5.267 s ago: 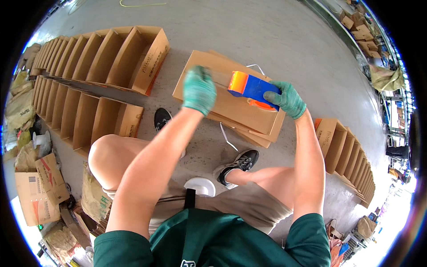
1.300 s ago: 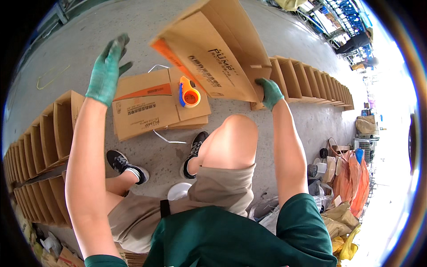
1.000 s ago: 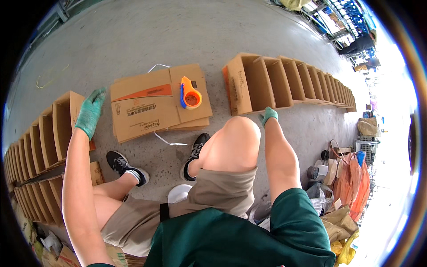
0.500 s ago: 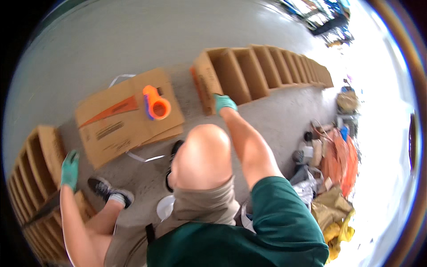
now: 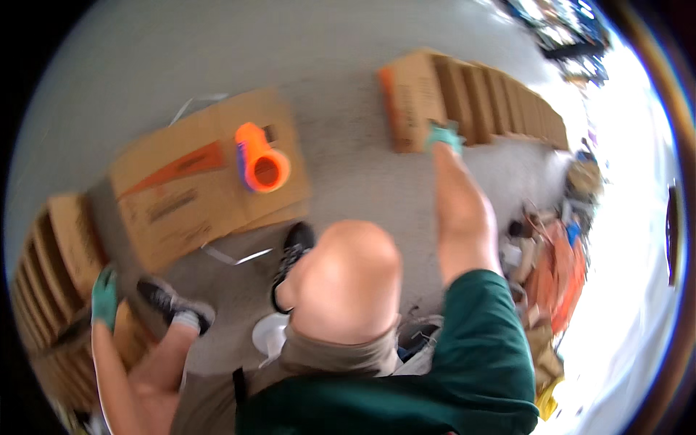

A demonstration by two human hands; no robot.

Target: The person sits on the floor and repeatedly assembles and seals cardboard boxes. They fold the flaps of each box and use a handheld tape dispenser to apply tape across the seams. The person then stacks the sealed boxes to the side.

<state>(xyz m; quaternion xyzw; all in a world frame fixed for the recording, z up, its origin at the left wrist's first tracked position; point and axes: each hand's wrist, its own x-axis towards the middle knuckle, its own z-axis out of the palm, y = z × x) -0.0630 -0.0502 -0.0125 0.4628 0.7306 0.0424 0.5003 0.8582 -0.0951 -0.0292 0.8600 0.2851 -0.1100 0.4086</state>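
At the upper right, my right hand [image 5: 444, 136], in a teal glove, grips the near lower edge of the end panel of a row of brown cardboard boxes [image 5: 413, 101]. The boxes are pressed close, with narrow dark gaps between their panels. My left hand [image 5: 105, 299], also gloved, rests with fingers stretched out against the end box of a second row of cardboard boxes [image 5: 76, 235] at the left. Between the rows lies flattened cardboard [image 5: 210, 188], bearing an orange tape dispenser [image 5: 263, 161]. Motion blurs both hands somewhat.
White strap pieces [image 5: 235, 257] lie by the flattened cardboard. A white round object [image 5: 270, 335] sits near my feet. Bags and an orange sack [image 5: 562, 272] are piled at the right. Cluttered equipment [image 5: 573, 43] stands at the far upper right.
My right hand has moved right and farther away along with the right row's end box, and that row's gaps have narrowed. The left row's gaps look narrower too; my left hand is slightly lower.
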